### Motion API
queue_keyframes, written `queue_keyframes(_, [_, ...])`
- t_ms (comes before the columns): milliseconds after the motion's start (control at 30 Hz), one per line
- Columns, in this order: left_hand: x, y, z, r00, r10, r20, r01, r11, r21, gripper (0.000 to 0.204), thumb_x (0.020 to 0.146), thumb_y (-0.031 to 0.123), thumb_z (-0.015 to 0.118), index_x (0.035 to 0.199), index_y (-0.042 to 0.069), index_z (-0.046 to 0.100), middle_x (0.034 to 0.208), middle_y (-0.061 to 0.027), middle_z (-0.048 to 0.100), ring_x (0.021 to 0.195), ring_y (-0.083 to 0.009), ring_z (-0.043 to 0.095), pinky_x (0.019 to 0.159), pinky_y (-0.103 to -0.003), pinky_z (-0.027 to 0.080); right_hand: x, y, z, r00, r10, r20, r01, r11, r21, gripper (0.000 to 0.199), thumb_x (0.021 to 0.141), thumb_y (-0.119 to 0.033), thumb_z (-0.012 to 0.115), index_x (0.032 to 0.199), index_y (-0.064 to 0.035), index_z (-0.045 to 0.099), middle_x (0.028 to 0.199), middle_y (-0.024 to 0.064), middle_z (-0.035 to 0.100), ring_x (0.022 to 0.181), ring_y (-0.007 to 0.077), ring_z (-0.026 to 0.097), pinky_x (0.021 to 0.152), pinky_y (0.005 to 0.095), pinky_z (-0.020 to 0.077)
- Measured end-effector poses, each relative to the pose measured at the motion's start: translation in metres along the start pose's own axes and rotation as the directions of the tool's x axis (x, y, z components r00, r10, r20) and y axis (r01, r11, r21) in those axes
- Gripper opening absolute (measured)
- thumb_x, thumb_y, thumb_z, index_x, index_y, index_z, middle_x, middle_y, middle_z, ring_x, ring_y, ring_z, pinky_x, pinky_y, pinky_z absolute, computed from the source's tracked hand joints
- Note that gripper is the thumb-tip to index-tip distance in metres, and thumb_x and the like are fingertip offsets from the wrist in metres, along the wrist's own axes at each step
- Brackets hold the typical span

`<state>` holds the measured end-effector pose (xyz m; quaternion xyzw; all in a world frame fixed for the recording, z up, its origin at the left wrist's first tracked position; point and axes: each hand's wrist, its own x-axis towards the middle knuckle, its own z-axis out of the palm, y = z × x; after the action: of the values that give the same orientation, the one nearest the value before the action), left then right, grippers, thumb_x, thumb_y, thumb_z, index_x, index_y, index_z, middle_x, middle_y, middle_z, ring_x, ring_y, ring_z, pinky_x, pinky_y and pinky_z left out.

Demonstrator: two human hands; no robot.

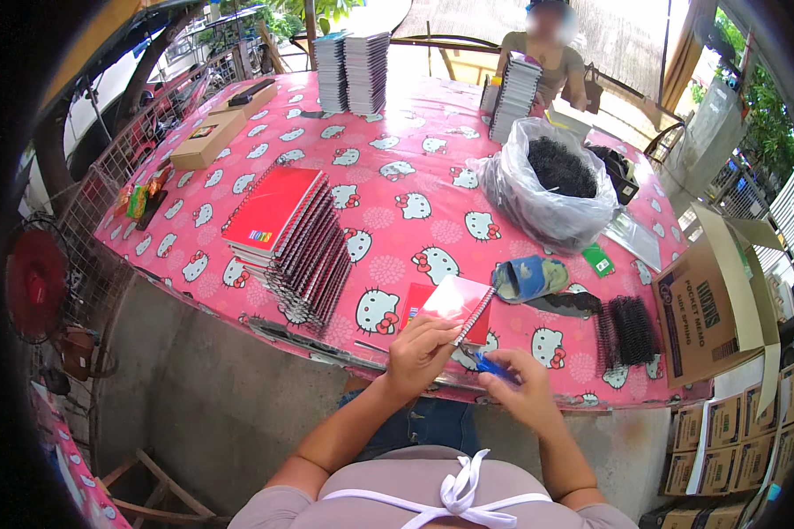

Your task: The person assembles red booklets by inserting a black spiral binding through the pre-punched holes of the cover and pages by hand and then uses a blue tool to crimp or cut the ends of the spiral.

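My left hand (420, 354) is closed on the near end of a small red spiral notebook (454, 298), tilted up with its wire coil along the right side. In my right hand (522, 392) is a small blue-handled pliers-like tool (496, 366); its dark tip is close to the coil's near end. Whether the tip touches the wire, I cannot tell. Under the held notebook, more red covers (415, 301) lie on the table. A tall stack of red spiral notebooks (284, 229) stands to the left.
Right of my hands are black coils (626, 333), a denim cap (529, 279), a plastic bag of black coils (551, 203) and an open carton (710, 304). Notebook stacks (355, 75) stand at the table's far side. Across the pink table (397, 238), a person (547, 62) sits.
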<state>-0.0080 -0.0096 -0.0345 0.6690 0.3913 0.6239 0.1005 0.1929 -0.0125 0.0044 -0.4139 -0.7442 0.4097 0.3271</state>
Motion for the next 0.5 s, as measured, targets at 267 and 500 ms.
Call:
queue_keyframes(267, [0.006, -0.004, -0.007, 0.995, 0.023, -0.094, -0.027, 0.999, -0.040, 0.024, 0.070, -0.012, 0.066, 0.092, -0.002, 0.067, 0.090, -0.0142, 0.068, 0.080, -0.0255, 0.064, 0.071, -0.033, 0.051, 0.004, 0.016, -0.014, 0.954, 0.269, 0.130, -0.297, 0.902, 0.313, 0.032, 0.087, -0.025, 0.065, 0.108, -0.0005, 0.062, 0.093, 0.0116, 0.067, 0.085, 0.0220, 0.064, 0.077, 0.0326, 0.0496])
queue_keyframes(500, [0.036, 0.002, -0.020, 0.993, 0.098, -0.072, -0.094, 0.994, 0.059, 0.026, 0.069, -0.006, 0.072, 0.094, 0.001, 0.068, 0.093, -0.0121, 0.067, 0.083, -0.0246, 0.064, 0.071, -0.033, 0.051, 0.024, 0.018, -0.036, 0.877, -0.449, -0.173, 0.166, 0.618, -0.768, 0.044, 0.070, -0.010, 0.072, 0.111, -0.0027, 0.060, 0.117, 0.0206, 0.054, 0.100, 0.0358, 0.056, 0.085, 0.0422, 0.0460])
